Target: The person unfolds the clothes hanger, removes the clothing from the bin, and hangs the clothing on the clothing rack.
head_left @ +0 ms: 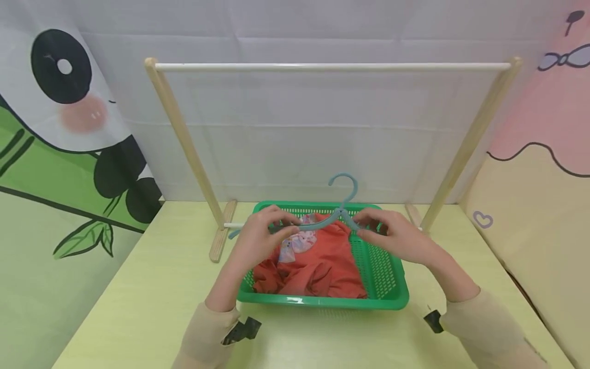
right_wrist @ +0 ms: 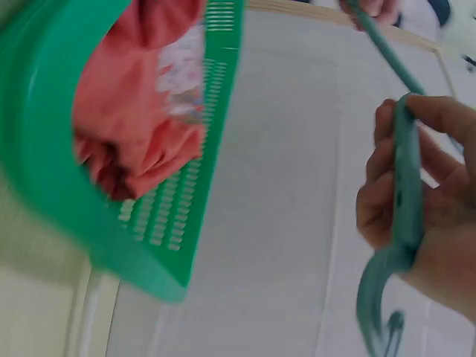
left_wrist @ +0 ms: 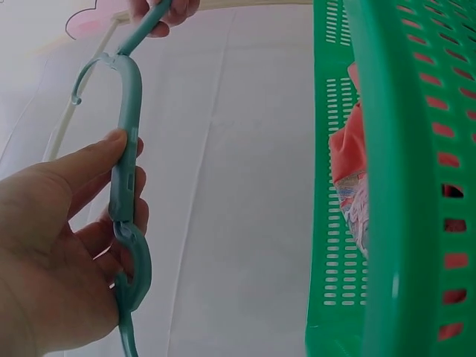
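Note:
Both hands hold a blue-green plastic clothes hanger (head_left: pixel 322 223) above a green basket, its hook pointing up. My left hand (head_left: pixel 265 230) pinches one arm of the hanger between thumb and fingers; in the left wrist view the thumb (left_wrist: pixel 104 152) presses its near face. On the other arm, the right hand (head_left: pixel 392 233) grips with thumb and curled fingers, seen close up in the right wrist view (right_wrist: pixel 424 171). Below them, a crumpled red garment (head_left: pixel 318 271) with a pale printed patch lies inside the green basket (head_left: pixel 396 297).
Behind the basket stands a rack with a white top rail (head_left: pixel 332 67) and wooden side posts (head_left: pixel 184 138). The basket rests on a pale yellow table (head_left: pixel 152 302). A white cloth backdrop (head_left: pixel 322 154) hangs behind, with cartoon-printed panels on both sides.

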{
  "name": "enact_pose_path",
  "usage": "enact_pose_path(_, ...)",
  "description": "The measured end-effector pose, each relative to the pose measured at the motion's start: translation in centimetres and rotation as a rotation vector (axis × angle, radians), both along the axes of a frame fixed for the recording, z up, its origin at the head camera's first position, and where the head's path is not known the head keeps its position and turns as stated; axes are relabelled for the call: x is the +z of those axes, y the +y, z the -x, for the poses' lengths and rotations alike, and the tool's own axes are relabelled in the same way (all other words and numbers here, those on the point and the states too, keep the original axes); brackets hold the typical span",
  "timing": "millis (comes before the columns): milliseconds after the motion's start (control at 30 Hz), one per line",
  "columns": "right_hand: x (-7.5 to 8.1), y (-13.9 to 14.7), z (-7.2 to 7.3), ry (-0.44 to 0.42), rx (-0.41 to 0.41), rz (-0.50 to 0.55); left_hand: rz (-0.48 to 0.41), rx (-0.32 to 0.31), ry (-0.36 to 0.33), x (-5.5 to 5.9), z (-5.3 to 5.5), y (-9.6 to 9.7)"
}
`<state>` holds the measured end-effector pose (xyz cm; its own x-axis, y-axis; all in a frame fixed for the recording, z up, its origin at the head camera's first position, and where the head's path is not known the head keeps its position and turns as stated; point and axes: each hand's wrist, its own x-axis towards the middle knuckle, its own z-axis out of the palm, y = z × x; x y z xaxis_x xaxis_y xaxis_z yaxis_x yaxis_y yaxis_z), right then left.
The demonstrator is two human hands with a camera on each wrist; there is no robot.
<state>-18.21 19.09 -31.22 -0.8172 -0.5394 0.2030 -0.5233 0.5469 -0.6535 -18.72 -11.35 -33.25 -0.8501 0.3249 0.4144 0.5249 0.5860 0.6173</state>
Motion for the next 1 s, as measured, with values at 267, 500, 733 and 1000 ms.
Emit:
enact_pose_path(267, 0.4, 1.7, 1.3, -0.152, 0.171, 0.014, -0.016, -0.011, -0.046, 0.1, 0.1, 0.3)
enact_pose_path(500, -0.1, 2.5, 2.7, -0.215, 0.191, 0.02, -0.023, 0.021, -0.063, 0.0, 0.1, 0.9)
enact_pose_path(733, 0.0, 3.0, 3.5, -0.277, 0.106, -0.008, -0.018, 0.027, -0.07, -0.5, 0.2, 1.4)
enact_pose_path(1000, -0.8, 3.5, 4.4, -0.272, 0.1, 0.042, -0.059, 0.016, 0.095, -1.6, -0.3, 1.0)
